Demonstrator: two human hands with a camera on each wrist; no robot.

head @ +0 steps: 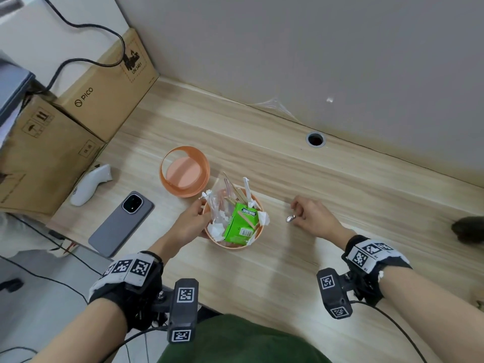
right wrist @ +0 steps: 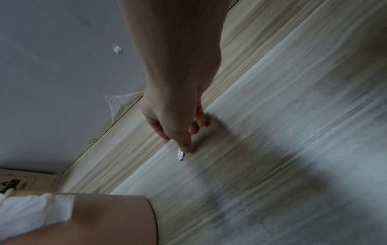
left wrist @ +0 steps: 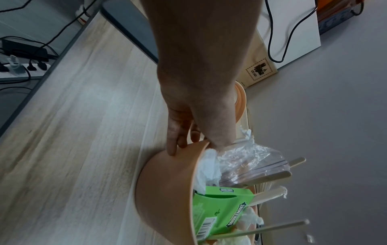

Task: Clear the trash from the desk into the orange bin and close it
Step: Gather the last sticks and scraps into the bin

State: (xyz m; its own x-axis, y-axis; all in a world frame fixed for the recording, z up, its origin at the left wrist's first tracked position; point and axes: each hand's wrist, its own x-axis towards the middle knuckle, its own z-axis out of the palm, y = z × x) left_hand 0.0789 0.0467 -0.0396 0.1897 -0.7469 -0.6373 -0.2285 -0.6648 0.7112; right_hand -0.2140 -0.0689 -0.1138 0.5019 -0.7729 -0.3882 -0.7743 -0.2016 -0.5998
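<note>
The orange bin (head: 230, 245) stands open on the wooden desk, stuffed with a green gum box (head: 239, 224), white tissues, a clear plastic bag and wooden sticks. My left hand (head: 193, 218) grips the bin's left rim (left wrist: 201, 145), thumb inside and fingers on the outer wall. The bin's orange lid (head: 184, 171) lies just behind it, hollow side up. To the right of the bin, my right hand (head: 305, 214) pinches a small silver foil wrapper (head: 290, 219) just above the desk; the right wrist view shows the foil wrapper (right wrist: 180, 155) at my fingertips.
A grey phone (head: 121, 224) and a white controller (head: 89, 187) lie left of the bin, before stacked cardboard boxes (head: 78, 119). A cable hole (head: 315, 139) sits by the back wall. A dark object (head: 468, 229) lies at the right edge.
</note>
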